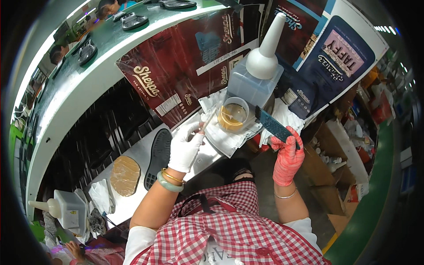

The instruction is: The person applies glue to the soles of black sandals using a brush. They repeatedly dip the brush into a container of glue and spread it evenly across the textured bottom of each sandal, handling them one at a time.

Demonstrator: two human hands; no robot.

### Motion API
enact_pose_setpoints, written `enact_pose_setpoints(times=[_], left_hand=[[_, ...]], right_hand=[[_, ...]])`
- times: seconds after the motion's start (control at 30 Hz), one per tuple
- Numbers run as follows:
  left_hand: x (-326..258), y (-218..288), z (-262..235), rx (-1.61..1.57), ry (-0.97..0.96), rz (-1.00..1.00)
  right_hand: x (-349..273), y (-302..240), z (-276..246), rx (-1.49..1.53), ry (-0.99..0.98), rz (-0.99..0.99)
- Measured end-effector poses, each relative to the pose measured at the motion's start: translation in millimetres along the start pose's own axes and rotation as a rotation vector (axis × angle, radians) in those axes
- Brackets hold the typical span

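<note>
Two gloved hands show: the left hand (185,148) in a white glove and the right hand (288,159) in a red one. One brush (207,121) sits in the left fingers, and one dark patterned sole piece (274,126) in the right. On the desk (139,154) there is one clear cup of glue (232,115), two squeeze bottles with cone spouts (258,73) (66,207), one black shoe sole (160,152) and one tan insole (125,175). Three bangles (170,180) ring the left wrist, one bracelet (286,194) the right.
</note>
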State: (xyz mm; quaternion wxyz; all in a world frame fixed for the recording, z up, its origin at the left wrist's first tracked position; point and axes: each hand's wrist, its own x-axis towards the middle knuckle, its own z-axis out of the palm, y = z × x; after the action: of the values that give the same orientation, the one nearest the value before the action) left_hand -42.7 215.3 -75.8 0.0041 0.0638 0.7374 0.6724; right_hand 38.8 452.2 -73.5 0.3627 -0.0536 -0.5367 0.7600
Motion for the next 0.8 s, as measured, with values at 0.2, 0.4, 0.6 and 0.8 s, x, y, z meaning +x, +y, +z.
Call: enact_pose_setpoints(times=[0.2, 0.4, 0.6, 0.8], left_hand=[[-19.4, -14.8, -32.4, 0.053, 0.017, -0.021], [-68.2, -25.8, -121.2, 0.242, 0.345, 0.023], [-143.3, -59.0, -237.3, 0.215, 0.736, 0.067], [-182.8, -92.0, -273.6, 0.862, 0.815, -0.012]], right_hand=[[0.7, 4.2, 9.0, -0.035, -0.009, 0.003], [-11.5, 7.9, 31.3, -0.074, -0.08, 0.029], [-31.6, 19.0, 46.8, -0.033, -0.241, 0.072], [-53.8, 30.1, 81.1, -0.057, -0.23, 0.16]])
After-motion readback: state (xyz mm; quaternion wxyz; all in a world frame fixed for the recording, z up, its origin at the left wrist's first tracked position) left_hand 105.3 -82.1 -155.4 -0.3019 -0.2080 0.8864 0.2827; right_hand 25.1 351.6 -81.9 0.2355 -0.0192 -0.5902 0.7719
